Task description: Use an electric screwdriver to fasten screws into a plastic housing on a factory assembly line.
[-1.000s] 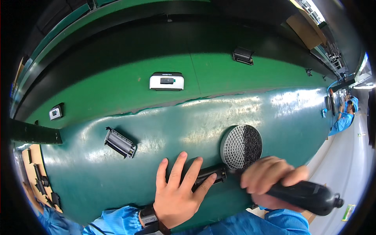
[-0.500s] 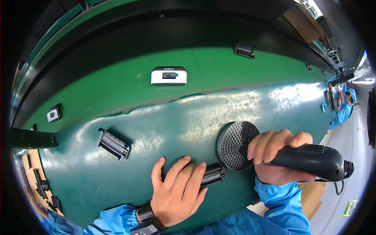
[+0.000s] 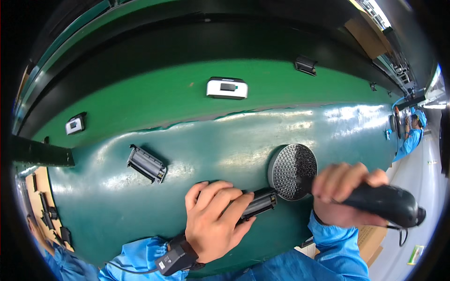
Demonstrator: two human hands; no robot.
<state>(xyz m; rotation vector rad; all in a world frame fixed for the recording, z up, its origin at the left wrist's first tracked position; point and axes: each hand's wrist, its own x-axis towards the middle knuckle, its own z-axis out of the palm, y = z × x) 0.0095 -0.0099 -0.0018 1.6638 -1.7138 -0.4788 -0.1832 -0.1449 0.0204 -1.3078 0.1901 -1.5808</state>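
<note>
My left hand (image 3: 213,222) is closed around a black rectangular housing (image 3: 261,205), whose right end shows past my fingers. In my right hand (image 3: 342,189) is a dark electric screwdriver (image 3: 384,201), gripped around its body and slightly smeared by motion. Its tip end points left at a round tray with a pitted plate (image 3: 282,169), and my fingers partly hide that end. Small dark screws (image 3: 304,163) cover the tray's right part. The housing's right end lies close against the tray's lower left rim. Another black housing (image 3: 146,164) lies tilted on the bench, left of my hands.
Beyond the green bench (image 3: 211,145), a brighter green strip (image 3: 154,103) carries a white-and-black device (image 3: 227,87), a smaller-looking one (image 3: 75,124) and a black housing (image 3: 305,66). At left, a tan board (image 3: 37,182) holds black parts. A co-worker in blue (image 3: 413,131) sits far right.
My left hand has raised and tilted the housing a little. The right hand and screwdriver have shifted slightly right. The white-and-black device on the far strip now appears farther right.
</note>
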